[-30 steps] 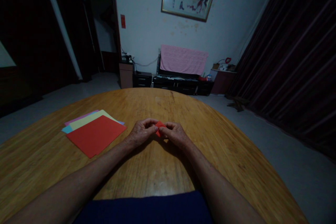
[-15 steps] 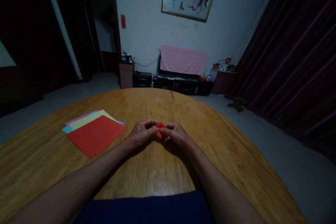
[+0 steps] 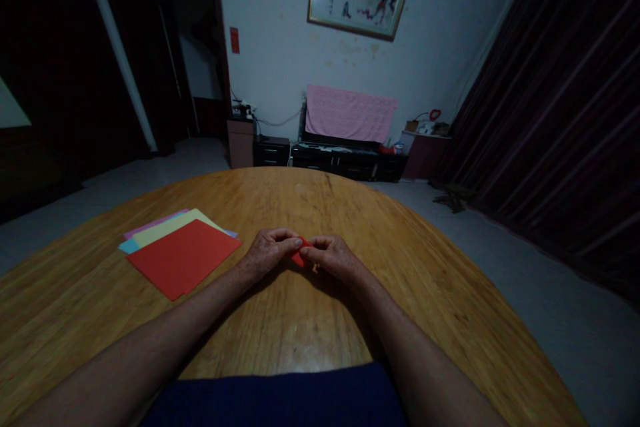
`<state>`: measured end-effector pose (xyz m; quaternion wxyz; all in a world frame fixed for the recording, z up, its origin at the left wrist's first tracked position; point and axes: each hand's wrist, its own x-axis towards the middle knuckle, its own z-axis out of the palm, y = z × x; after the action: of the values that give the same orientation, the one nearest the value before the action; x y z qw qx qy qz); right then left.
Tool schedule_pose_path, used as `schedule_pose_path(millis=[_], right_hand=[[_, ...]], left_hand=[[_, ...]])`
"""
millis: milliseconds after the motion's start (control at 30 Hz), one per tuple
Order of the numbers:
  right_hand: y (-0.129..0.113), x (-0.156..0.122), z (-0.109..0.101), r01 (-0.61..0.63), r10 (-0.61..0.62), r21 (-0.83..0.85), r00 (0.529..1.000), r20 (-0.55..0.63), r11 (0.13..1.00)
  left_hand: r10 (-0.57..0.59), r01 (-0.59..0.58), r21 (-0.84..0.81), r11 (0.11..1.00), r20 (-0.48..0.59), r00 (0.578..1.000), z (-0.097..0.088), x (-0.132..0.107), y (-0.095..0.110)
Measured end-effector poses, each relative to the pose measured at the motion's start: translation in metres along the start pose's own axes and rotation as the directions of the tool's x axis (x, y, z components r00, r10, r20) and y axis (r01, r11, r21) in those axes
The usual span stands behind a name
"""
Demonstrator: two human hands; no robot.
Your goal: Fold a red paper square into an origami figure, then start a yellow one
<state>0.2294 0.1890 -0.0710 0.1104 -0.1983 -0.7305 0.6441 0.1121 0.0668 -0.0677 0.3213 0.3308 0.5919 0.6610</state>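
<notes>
A: Begin at the centre. What was in hand?

B: A small folded piece of red paper (image 3: 299, 259), pinched between the left hand (image 3: 269, 250) and the right hand (image 3: 334, 256), over the round wooden table (image 3: 400, 240).

A: How was it expected to handle?

B: Judged very light, springy at the creases, firmer where layered, with little slip against bare skin. A hard pull seemed likely to tear or mis-crease it. Best hold, in my estimate: opposite edges, thumb above, fingertips beneath.

A: Its place relative to the fingers?

B: Between the thumb tips, which bore on its upper face from either side. A sliver showed beyond the thumbs; a larger corner pointed back toward the wearer. The left thumb sat slightly farther out than the right.

A: State of the fingers?

B: Both hands were closed to a pinch, one per side, index fingers along the far side. The light was dim and the thumbs covered much of the piece, so I could not tell the number of folds.

A: Further out?

B: To the left, apart from the hands, a red sheet (image 3: 185, 259) lay flat on top of a pile; a yellow sheet (image 3: 167, 227), a blue sheet (image 3: 129, 247) and a pink sheet (image 3: 155, 223) showed from under it.
</notes>
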Motion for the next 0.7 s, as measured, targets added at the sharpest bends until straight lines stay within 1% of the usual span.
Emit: schedule_pose_path(millis=[100,233,333,433,567,633,700], right_hand=[[0.000,-0.001,0.001,-0.005,0.006,0.035,1.000,-0.007,0.999],[-0.001,-0.003,0.003,-0.002,0.003,0.050,1.000,-0.023,0.999],[-0.001,-0.004,0.003,-0.008,0.008,0.039,1.000,-0.002,0.999],[0.000,-0.004,0.004,-0.020,0.019,0.054,1.000,0.018,0.998],[0.001,-0.004,0.005,-0.001,0.001,0.019,1.000,0.006,1.000],[0.001,-0.003,0.005,-0.006,0.005,0.070,1.000,0.014,0.998],[0.002,-0.004,0.005,-0.003,0.003,0.153,1.000,0.000,0.988]], left_hand=[[-0.029,0.029,-0.037,0.999,0.010,1.000,0.000,-0.001,0.003],[-0.049,0.050,-0.047,0.998,0.034,0.998,0.003,-0.004,0.007],[-0.063,0.066,-0.060,0.996,0.049,0.997,0.004,-0.005,0.005],[-0.059,0.061,-0.038,0.997,0.054,0.997,0.003,-0.003,0.002],[-0.052,0.050,0.027,0.998,0.051,0.997,-0.003,0.003,-0.004],[-0.033,0.032,0.066,0.997,0.019,0.999,-0.007,0.006,-0.007],[-0.017,0.016,0.063,0.998,0.006,1.000,-0.010,0.008,-0.009]])
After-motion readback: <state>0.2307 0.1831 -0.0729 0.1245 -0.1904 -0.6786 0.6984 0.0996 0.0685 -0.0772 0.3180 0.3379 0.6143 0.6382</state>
